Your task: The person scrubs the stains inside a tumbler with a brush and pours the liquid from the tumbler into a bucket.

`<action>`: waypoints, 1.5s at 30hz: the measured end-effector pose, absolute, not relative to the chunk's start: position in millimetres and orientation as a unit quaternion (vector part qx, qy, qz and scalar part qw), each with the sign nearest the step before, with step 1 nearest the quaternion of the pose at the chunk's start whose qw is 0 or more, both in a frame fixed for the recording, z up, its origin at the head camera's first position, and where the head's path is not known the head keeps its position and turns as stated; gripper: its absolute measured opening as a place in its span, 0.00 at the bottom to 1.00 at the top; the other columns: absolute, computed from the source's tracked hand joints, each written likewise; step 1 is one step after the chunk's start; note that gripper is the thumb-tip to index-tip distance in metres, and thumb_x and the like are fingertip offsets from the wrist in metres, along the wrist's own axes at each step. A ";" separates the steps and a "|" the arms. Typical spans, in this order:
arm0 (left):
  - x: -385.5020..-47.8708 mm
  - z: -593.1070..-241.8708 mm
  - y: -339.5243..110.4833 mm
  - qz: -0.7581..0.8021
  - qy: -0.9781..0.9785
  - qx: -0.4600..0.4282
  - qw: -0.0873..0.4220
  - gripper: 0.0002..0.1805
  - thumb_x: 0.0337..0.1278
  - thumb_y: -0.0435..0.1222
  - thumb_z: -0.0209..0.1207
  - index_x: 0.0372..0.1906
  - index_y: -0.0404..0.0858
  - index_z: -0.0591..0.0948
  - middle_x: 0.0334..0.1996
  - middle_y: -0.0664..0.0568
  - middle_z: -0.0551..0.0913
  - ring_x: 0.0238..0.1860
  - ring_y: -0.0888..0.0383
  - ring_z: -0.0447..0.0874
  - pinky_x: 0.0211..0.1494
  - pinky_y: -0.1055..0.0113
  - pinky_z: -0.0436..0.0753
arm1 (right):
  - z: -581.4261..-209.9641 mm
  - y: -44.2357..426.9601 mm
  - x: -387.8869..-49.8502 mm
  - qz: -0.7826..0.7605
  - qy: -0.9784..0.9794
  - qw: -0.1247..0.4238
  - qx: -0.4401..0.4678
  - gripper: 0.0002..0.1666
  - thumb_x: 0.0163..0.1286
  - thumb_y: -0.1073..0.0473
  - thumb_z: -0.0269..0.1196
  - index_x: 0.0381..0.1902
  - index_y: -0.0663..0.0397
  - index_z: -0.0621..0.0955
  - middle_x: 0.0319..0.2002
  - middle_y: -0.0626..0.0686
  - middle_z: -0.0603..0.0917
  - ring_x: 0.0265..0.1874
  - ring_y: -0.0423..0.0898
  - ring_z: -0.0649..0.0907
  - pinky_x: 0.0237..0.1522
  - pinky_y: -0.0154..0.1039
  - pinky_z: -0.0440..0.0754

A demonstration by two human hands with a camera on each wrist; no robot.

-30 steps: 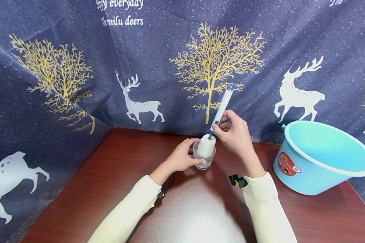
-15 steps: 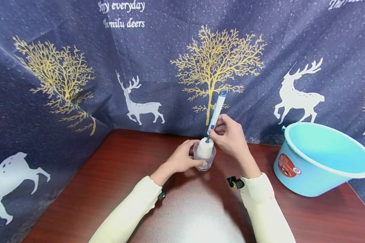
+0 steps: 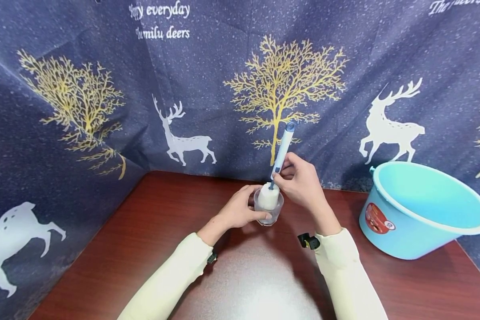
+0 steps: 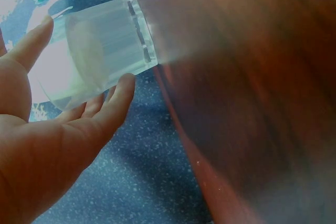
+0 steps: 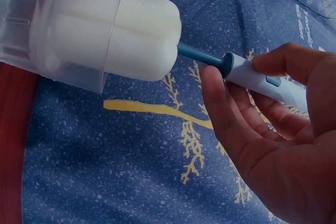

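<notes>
A clear plastic cup [image 4: 118, 38] stands on the table, and my left hand [image 3: 242, 206] grips it round the side, thumb on one face and fingers on the other. My right hand [image 3: 300, 181] pinches the pale blue and white handle of a sponge cup brush [image 3: 282, 153] near its lower end. The brush's white sponge head [image 5: 118, 30] sits partly inside the cup, its top sticking out above the rim. A dark blue stem [image 5: 202, 56] joins sponge and handle. In the head view the handle leans slightly to the right.
A light blue bucket [image 3: 388, 213] with a red label stands on the right of the reddish-brown wooden table [image 3: 152, 231]. Behind the table hangs a dark blue cloth [image 3: 208, 66] printed with deer and golden trees.
The brush has gone a little lower into the cup, and its handle has swung left to stand more upright. My right hand has moved left and down with it; my left hand keeps its grip.
</notes>
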State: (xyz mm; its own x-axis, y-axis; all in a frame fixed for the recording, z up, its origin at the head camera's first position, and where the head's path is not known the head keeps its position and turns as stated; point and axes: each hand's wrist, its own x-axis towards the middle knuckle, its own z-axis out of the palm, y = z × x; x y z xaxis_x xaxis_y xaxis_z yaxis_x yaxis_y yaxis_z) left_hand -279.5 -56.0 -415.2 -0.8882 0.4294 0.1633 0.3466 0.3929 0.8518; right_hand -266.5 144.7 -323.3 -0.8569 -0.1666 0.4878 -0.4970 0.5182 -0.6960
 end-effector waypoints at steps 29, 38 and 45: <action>-278.2 -413.5 -55.8 0.496 0.835 0.234 0.046 0.46 0.51 0.36 0.81 0.75 0.35 0.71 0.66 0.42 0.73 0.59 0.50 0.85 0.57 0.66 0.87 | -322.3 141.6 -263.8 0.455 -0.841 0.171 0.238 0.20 0.68 0.71 0.69 0.57 0.55 0.87 0.41 0.56 0.88 0.38 0.50 0.90 0.46 0.47 0.91; -278.4 -412.6 -56.0 0.491 0.838 0.235 0.044 0.46 0.52 0.35 0.81 0.75 0.35 0.71 0.67 0.42 0.73 0.61 0.50 0.84 0.59 0.61 0.88 | -322.5 138.4 -262.2 0.457 -0.837 0.170 0.249 0.26 0.69 0.71 0.67 0.64 0.55 0.85 0.41 0.58 0.88 0.38 0.51 0.89 0.46 0.47 0.91; -278.6 -413.1 -56.5 0.481 0.844 0.234 0.041 0.46 0.52 0.37 0.81 0.75 0.35 0.71 0.67 0.42 0.73 0.61 0.50 0.83 0.60 0.60 0.87 | -322.0 138.3 -261.1 0.449 -0.842 0.169 0.246 0.27 0.69 0.70 0.67 0.65 0.53 0.84 0.40 0.57 0.87 0.37 0.50 0.90 0.45 0.48 0.91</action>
State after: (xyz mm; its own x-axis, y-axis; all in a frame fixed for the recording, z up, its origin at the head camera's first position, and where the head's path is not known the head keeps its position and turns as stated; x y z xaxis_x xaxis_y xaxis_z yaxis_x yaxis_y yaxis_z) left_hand -278.6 -56.5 -413.1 -0.8869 0.4345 0.1568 0.3565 0.4281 0.8304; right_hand -261.1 138.3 -322.0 -0.8217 -0.2619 0.5062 -0.5662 0.4760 -0.6729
